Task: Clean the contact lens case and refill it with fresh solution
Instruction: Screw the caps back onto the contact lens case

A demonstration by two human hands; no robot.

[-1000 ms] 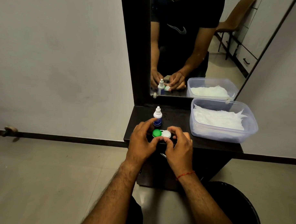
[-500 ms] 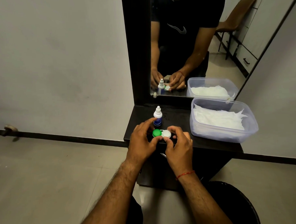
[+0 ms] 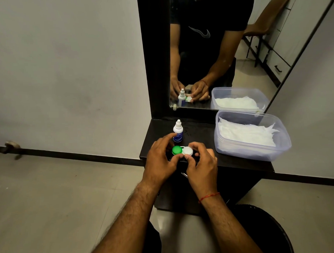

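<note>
While pinched between both hands over the front edge of the dark table [image 3: 239, 161], contact lens case [image 3: 182, 150] sits low and flat, green cap [image 3: 177, 150] on the left, white cap [image 3: 188, 151] on the right. Left hand [image 3: 159, 160] curled around the green side, thumb and forefinger closed on the case edge; right hand [image 3: 200, 163] pinching the white cap at its rim. Both caps seated, so likely at the unscrewing step, cleaning not yet begun. Probably very light, rigid plastic, small and smooth, apt to slip or skate off the edge. Best held by the ribbed cap rims, with the body steadied by the other hand. Solution bottle [image 3: 177, 131] upright just behind the case, capped. Clear tub [image 3: 277, 152] of white tissues [image 3: 246, 133] to the right, near at hand for wiping.
</note>
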